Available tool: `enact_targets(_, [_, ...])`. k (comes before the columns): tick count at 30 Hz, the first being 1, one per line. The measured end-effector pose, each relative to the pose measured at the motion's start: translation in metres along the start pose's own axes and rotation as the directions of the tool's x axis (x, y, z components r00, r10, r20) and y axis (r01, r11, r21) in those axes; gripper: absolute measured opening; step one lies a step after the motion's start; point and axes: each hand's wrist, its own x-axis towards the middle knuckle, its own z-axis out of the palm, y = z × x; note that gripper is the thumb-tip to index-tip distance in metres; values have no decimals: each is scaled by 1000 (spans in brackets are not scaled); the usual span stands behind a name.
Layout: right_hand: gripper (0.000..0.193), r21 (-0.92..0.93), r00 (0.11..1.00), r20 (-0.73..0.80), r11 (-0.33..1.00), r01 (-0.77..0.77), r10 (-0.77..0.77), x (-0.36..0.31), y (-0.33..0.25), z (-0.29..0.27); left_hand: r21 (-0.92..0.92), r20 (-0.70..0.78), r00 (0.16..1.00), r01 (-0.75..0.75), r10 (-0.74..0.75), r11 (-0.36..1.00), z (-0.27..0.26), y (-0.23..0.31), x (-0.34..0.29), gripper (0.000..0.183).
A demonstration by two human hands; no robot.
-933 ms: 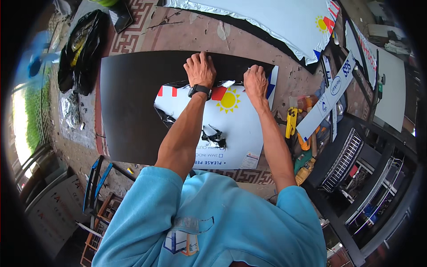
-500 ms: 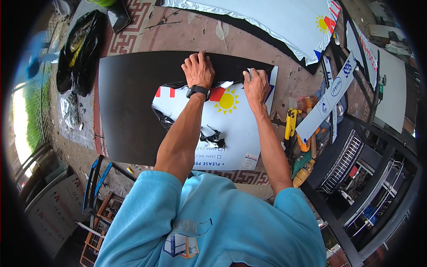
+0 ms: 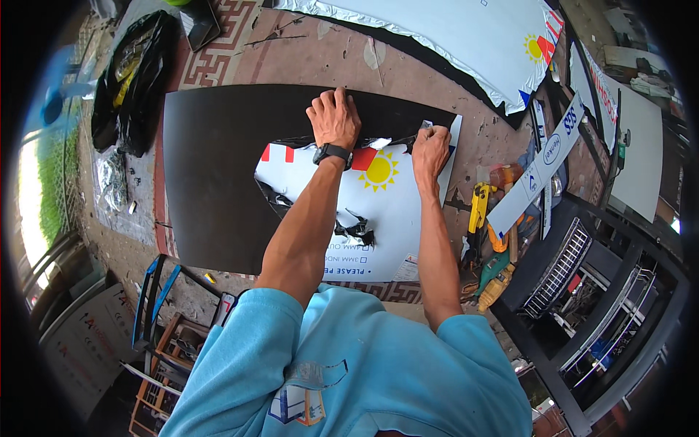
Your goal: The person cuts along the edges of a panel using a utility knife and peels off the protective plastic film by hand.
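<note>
In front of me lies a large flat black panel (image 3: pixel 211 175), its right part covered by a white protective film (image 3: pixel 393 218) printed with a yellow sun and red marks. The film's far and left edges are ragged, with black strips curling up. My left hand (image 3: pixel 335 120) rests on the panel at its far edge, fingers laid out flat and holding nothing. My right hand (image 3: pixel 431 154) is closed in a pinch on the film's lifted edge near the far right corner. A crumpled black scrap (image 3: pixel 357 231) of film lies on the white surface.
Another film-covered panel (image 3: pixel 437 36) lies beyond. At right are a long white strip (image 3: pixel 535 171), a yellow-handled tool (image 3: pixel 479 207), a green tool (image 3: pixel 495 268) and a black metal frame (image 3: pixel 557 266). A black plastic bag (image 3: pixel 138 80) is at far left.
My right hand has shifted slightly right and nearer to me, turning into a tighter pinch, with the film's edge lifted beside it. My left hand stays at the panel's far edge.
</note>
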Motion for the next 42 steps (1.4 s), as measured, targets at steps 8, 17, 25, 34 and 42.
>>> enact_targets(8, [20, 74, 957, -103, 962, -263, 270, -6, -5, 3, -36, 33, 999, 8, -7, 999, -2, 2, 0, 26])
enact_targets(17, [55, -245, 993, 55, 966, -85, 101, 20, 3, -35, -1, 24, 1000, -3, 4, 1000, -5, 2, 2, 26])
enact_targets(25, [29, -88, 947, 307, 988, 128, -96, 31, 18, -18, 28, -33, 999, -3, 4, 1000, 1, 2, 0, 23])
enact_targets(34, [19, 608, 950, 310, 760, -228, 37, 21, 49, -9, 29, -79, 997, -22, 25, 999, 2, 6, 0, 22])
enact_targets(42, [8, 910, 885, 368, 83, -406, 285, -1, 51, -11, 35, -79, 996, -28, 31, 999, 2, 6, 0, 22])
